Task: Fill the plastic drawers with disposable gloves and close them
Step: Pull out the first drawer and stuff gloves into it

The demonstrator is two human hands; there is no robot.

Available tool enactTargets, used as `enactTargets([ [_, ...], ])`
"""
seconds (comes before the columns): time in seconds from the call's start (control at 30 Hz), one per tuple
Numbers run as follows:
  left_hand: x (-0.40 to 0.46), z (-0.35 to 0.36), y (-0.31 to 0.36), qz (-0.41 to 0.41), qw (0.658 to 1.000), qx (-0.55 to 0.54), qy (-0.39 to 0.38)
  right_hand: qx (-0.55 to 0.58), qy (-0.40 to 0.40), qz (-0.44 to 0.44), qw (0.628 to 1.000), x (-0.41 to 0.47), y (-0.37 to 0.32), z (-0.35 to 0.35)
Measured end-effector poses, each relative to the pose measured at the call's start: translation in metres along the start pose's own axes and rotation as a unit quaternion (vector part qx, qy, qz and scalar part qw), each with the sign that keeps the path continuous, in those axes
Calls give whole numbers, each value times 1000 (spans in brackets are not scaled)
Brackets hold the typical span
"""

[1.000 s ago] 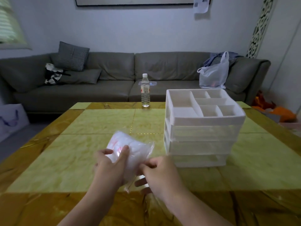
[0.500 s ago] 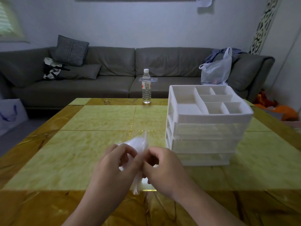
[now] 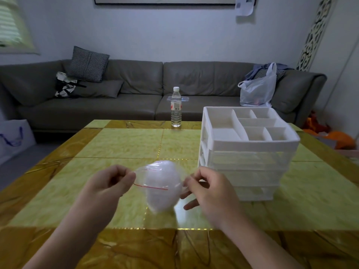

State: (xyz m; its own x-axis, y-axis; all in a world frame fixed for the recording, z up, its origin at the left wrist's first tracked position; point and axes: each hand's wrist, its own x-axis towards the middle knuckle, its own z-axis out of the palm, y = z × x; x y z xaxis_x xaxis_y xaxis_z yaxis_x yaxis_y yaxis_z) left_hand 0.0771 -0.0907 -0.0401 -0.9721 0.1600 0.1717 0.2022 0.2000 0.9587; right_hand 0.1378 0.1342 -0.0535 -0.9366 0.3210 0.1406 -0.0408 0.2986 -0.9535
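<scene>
A yellow-green table (image 3: 120, 144) fills the lower frame. Above its centre, the left hand (image 3: 108, 184) and right hand (image 3: 209, 189) each pinch an edge of a clear bag of gloves (image 3: 160, 188) — mouth pulled wide. Right of centre stands the white drawer unit (image 3: 246, 158), drawers shut; beyond, a water bottle (image 3: 176, 106) — then the grey sofa (image 3: 136, 90).

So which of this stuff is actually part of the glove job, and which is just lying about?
In the job:
- glove bag, pinched open by left hand and right hand
- drawer unit, drawers closed

Lying about:
- water bottle
- sofa with cushions
- white carrier bag
- tote bag
</scene>
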Motion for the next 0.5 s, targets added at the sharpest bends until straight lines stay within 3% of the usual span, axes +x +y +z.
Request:
enactTargets([
  [0.1, -7, 5, 7, 12, 995, -35, -93, 2, 11, -7, 1000, 1, 0, -2],
  [0.2, -7, 4, -5, 40, 980, 92, -173, 12, -8, -1, 1000, 1, 0, -6],
  [0.27, -7, 8, -12, 86, 966, 183, -163, 52, -43, 6, 998, -1, -1, -9],
  [0.37, -8, 18, -17, 152, 956, 211, -134, 40, -81, 0, 996, -5, 0, -10],
  [0.5, -7, 26, -17, 179, 959, 208, -73, 23, -37, 33, 999, -4, 5, -9],
])
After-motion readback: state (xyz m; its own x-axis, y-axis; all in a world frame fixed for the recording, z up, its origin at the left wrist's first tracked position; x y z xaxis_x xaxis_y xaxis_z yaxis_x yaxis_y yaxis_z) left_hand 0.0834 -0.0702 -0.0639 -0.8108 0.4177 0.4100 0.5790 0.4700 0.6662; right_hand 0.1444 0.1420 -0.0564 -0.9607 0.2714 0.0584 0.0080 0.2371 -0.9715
